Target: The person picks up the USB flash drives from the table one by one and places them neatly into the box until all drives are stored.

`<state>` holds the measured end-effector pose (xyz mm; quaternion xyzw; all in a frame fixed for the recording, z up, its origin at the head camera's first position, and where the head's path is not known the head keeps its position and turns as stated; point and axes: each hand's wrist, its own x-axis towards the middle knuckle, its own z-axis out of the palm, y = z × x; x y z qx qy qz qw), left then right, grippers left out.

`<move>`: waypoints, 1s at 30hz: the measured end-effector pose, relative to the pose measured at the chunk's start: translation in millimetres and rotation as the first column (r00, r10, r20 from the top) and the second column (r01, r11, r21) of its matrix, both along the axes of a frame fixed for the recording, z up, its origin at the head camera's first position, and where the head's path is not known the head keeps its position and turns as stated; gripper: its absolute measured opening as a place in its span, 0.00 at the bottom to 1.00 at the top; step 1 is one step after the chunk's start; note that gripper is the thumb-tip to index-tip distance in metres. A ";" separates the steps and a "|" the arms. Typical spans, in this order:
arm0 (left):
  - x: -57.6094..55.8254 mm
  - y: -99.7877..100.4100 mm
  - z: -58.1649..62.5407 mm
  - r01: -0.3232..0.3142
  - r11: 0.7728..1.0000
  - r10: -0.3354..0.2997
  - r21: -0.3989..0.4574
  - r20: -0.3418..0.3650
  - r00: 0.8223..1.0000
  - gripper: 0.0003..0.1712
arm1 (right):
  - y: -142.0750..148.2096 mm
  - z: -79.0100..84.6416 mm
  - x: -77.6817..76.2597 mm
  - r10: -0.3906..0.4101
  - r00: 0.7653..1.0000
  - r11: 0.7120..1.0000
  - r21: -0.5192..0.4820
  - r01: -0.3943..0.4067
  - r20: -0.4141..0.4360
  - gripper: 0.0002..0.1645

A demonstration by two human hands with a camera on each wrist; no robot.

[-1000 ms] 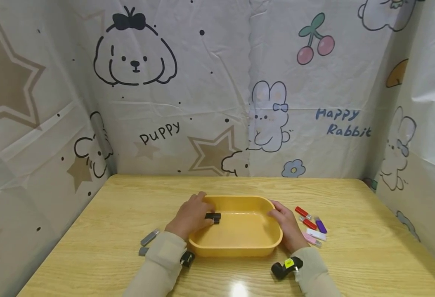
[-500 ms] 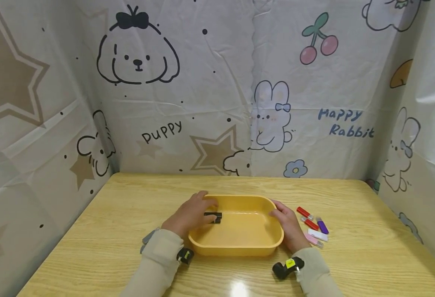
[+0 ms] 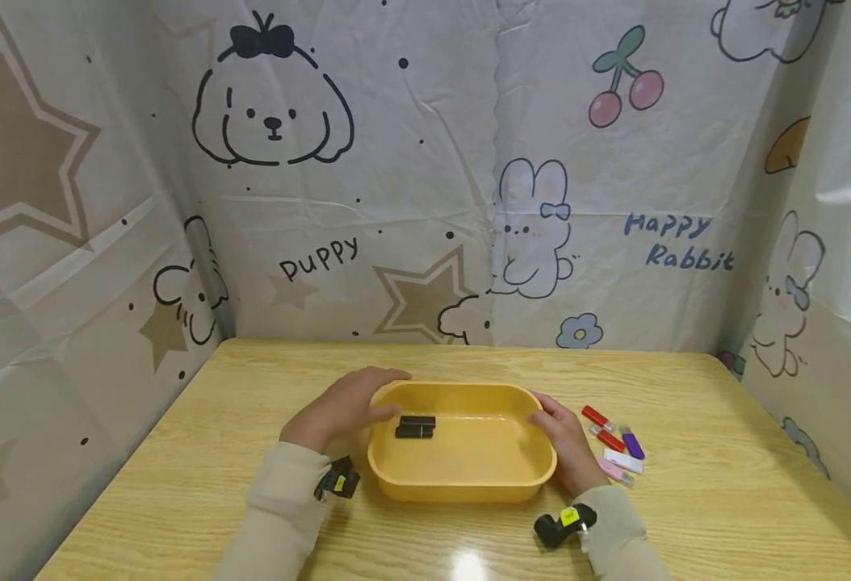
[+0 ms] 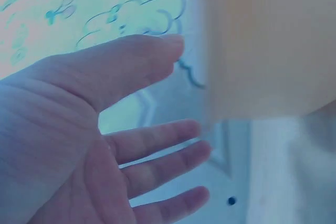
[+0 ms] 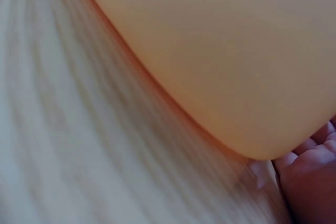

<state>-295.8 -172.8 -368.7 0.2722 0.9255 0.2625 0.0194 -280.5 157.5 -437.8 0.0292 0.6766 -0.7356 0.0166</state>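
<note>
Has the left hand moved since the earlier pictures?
Yes, leftward: against the word "puppy" on the cloth, the left hand has drawn back from the black sticks to the left end of the tray.

Bkgd sheet (image 3: 425, 190) reads "puppy" (image 3: 320, 260) L & "Happy Rabbit" (image 3: 678, 240) R.

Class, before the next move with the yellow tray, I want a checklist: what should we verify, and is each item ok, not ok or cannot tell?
1. Yellow tray open side up: ok.
2. Two black sticks inside it: ok, side by side near its left end.
3. Right grip holding the tray: ok, at its right end.
4. Left grip holding the tray: not ok; it is open beside the left end.
5. Loose sticks outside the tray: ok, the five visible lie on the table to its right.
6. Nothing beneath the left sleeve: cannot tell; the sleeve hides that spot.
</note>
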 end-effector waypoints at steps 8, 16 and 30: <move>0.5 -24.8 14.7 -0.057 0.998 0.057 0.005 0.046 0.997 0.30 | 4.1 1.1 -0.8 0.003 1.000 1.000 -0.016 -0.003 -0.007 0.27; 6.7 -39.3 17.5 -0.103 0.995 0.104 -0.018 0.089 0.991 0.23 | -0.5 0.7 -1.9 0.001 1.000 1.000 -0.025 -0.001 0.011 0.27; 21.6 -35.4 14.3 -0.135 0.960 0.168 -0.245 0.119 0.979 0.16 | 1.2 1.0 -2.3 0.004 1.000 1.000 -0.026 -0.004 0.020 0.27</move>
